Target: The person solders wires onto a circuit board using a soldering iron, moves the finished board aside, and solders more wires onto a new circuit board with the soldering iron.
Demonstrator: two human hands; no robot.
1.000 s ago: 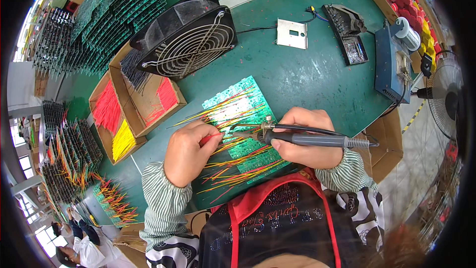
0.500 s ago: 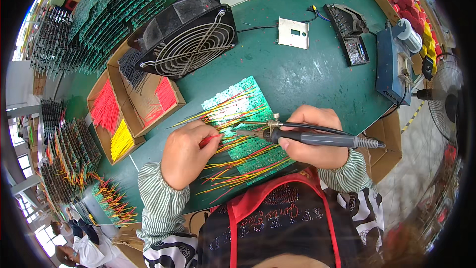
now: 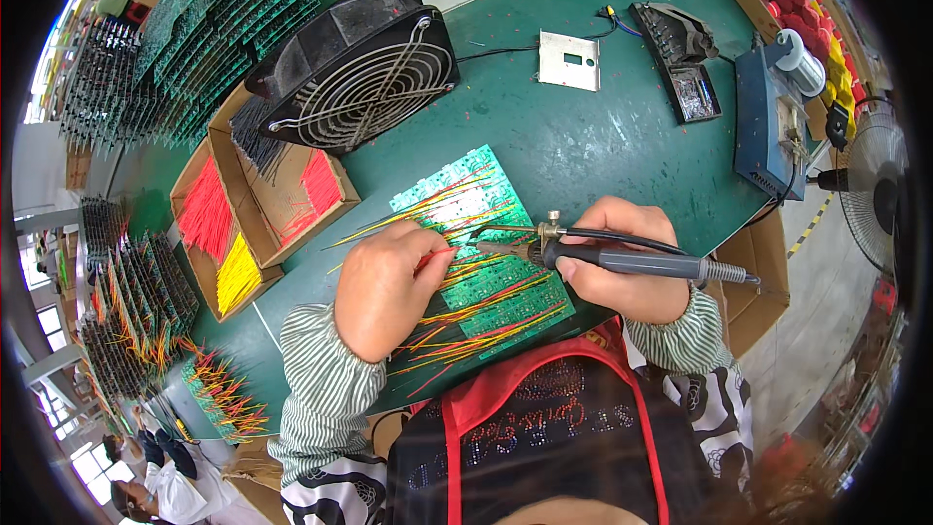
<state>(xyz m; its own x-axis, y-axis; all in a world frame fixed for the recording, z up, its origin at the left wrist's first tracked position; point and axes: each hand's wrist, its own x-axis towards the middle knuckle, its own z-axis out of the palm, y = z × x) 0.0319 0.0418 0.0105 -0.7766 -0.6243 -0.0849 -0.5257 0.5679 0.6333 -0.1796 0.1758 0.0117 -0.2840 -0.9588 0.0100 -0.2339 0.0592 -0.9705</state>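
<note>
1 cylindrical soldering iron (image 3: 637,263) in right hand (image 3: 637,298)

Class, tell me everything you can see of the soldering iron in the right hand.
The soldering iron has a grey, plastic-looking handle ending rightward in a ribbed sleeve. At its front, a metal clamp with a small knob carries a thin tube, in line with a black hose along the handle. The metal tip points left over the green circuit board; whether it touches is unclear. The right hand grips the handle near the front.
</note>
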